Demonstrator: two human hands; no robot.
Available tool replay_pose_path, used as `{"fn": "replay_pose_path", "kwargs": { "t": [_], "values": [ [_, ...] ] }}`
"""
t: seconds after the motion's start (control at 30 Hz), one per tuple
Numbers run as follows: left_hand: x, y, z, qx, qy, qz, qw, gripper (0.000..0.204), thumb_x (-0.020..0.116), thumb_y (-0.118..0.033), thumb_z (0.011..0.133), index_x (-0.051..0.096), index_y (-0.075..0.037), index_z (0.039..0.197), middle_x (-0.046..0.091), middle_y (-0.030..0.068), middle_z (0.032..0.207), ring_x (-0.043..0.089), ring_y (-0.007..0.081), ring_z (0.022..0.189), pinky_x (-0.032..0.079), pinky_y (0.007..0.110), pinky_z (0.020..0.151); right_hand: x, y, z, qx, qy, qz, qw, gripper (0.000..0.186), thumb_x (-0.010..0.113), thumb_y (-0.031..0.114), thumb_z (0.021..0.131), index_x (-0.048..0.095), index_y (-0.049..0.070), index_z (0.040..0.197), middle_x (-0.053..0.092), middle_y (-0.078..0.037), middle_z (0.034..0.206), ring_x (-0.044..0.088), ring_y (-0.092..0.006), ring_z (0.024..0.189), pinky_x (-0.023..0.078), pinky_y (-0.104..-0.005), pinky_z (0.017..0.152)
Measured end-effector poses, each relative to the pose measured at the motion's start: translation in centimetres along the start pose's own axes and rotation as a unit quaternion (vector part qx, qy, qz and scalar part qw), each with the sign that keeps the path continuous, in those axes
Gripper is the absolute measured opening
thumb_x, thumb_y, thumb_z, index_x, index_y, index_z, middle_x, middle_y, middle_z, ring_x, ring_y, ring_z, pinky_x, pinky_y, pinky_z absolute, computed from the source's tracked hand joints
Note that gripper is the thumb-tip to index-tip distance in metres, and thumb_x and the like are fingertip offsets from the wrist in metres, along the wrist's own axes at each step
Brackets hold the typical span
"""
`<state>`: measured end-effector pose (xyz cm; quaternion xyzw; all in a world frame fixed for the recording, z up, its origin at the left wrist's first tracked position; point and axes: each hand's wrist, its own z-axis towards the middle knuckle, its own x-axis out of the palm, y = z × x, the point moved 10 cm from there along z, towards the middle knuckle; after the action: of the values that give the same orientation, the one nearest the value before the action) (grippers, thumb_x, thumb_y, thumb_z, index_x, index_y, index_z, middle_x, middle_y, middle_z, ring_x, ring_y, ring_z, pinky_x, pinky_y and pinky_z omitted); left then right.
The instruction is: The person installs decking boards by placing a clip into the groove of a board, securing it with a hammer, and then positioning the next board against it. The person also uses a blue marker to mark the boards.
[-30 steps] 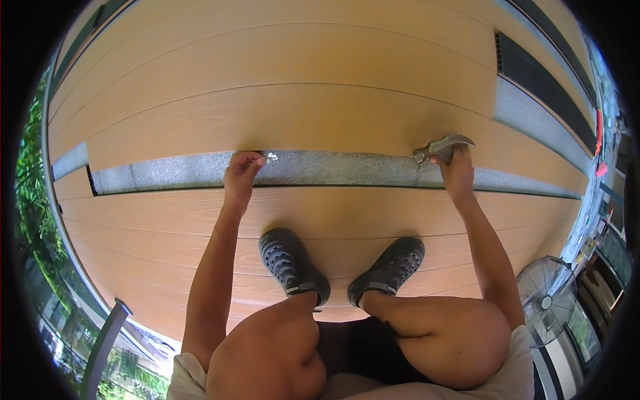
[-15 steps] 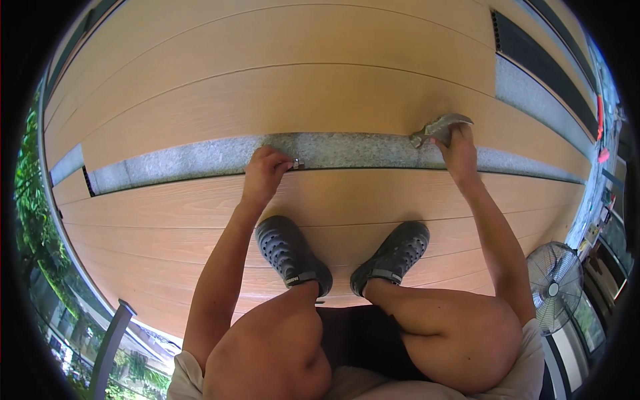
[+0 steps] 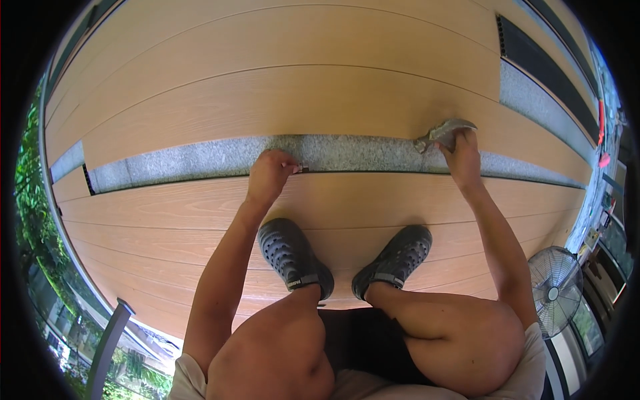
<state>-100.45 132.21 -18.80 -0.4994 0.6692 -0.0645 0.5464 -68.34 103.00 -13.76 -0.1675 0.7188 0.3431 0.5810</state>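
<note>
My left hand (image 3: 269,179) is closed in a pinch on a small metal clip (image 3: 302,169). It holds the clip at the far edge of the near wood-look deck board (image 3: 360,197), beside the strip of bare grey floor (image 3: 360,152). To the right, my right hand (image 3: 465,160) grips a claw hammer (image 3: 437,135) close to its metal head, over the edge of the far board (image 3: 293,103). The hammer's handle is hidden by the hand. Both dark clogs (image 3: 288,252) stand on the near boards, below the hands.
At upper right a dark board (image 3: 540,65) lies beside another bare grey strip (image 3: 533,90). A fan (image 3: 555,292) stands at lower right. A grey metal bar (image 3: 110,347) rises at lower left, with greenery beyond the deck's left edge.
My left hand has shifted slightly right and down, bringing the clip against the near board's edge. The right hand and hammer have moved only a little, partly with the view.
</note>
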Motion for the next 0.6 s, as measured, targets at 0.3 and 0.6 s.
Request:
{"fn": "replay_pose_path", "kwargs": {
  "t": [0.3, 0.6],
  "values": [
    [0.45, 0.36, 0.49, -0.033, -0.010, 0.041, 0.999, 0.005, 0.073, -0.015, 0.077, 0.075, -0.010, 0.078, 0.070, 0.0103, 0.087, 0.066, 0.0332, 0.089, 0.053, 0.043, 0.077, -0.15, 0.43, 0.29, -0.010, 0.005, -0.005, 1.000, 0.042, 0.086, 0.021, 0.078, 0.065, -0.002, 0.106, 0.059, -0.018, 0.115, 0.060, -0.0384, 0.103, 0.054, -0.0431, 0.085],
    [-0.16, 0.75, -0.09, -0.052, 0.010, -0.007, 0.999, 0.008, 0.073, -0.013, 0.082, 0.075, -0.008, 0.088, 0.070, 0.0131, 0.087, 0.068, 0.0336, 0.084, 0.053, 0.044, 0.076, -0.37, 0.65, 0.33, -0.023, 0.001, 0.009, 1.000, 0.042, 0.085, 0.020, 0.079, 0.064, -0.004, 0.106, 0.058, -0.019, 0.114, 0.059, -0.0388, 0.104, 0.053, -0.0438, 0.085]
  ]
}}
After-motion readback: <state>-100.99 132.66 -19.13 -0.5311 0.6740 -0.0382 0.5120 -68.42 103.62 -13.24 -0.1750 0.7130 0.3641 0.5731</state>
